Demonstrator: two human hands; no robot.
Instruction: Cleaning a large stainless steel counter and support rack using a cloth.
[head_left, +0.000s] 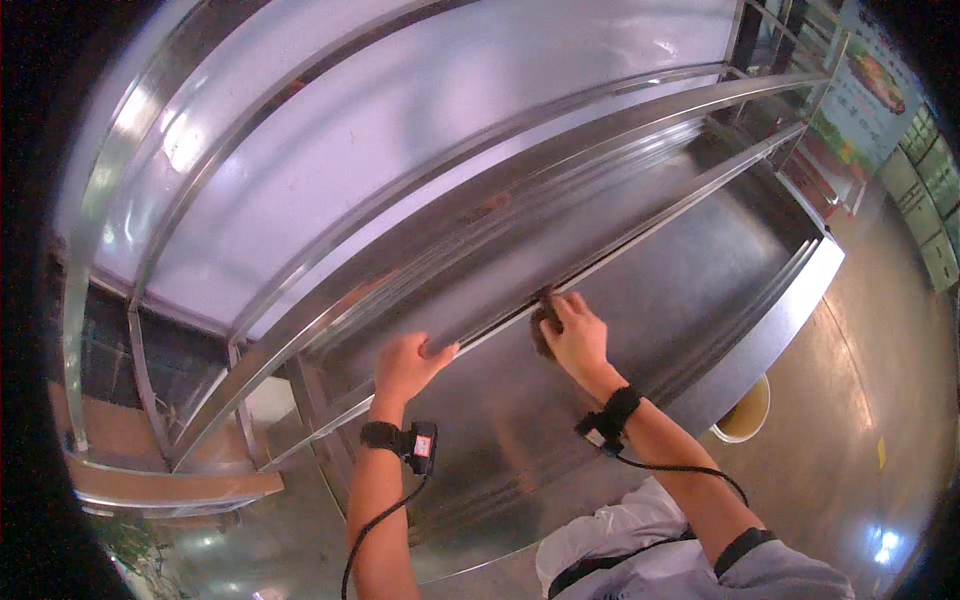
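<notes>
A long metal rail (679, 204) with a slot along it crosses in front of me, over a stainless-steel surface (675, 262). My left hand (411, 366) is wrapped around the rail, with the thumb stretched along it. Farther up the rail, my right hand (579, 337) holds a dark brown scouring pad (544, 334), its exact material too blurred to tell. The pad touches the rail's near side, and the fingers partly cover it. Each wrist wears a black strap with a small cabled device.
Beyond the rail rise more metal bars (450, 172) and a whitish panel (360, 187). A pale bucket (750, 412) with brownish contents stands on the floor (840, 390) at right, partly behind the steel edge (772, 330). A printed banner (862, 97) hangs at upper right.
</notes>
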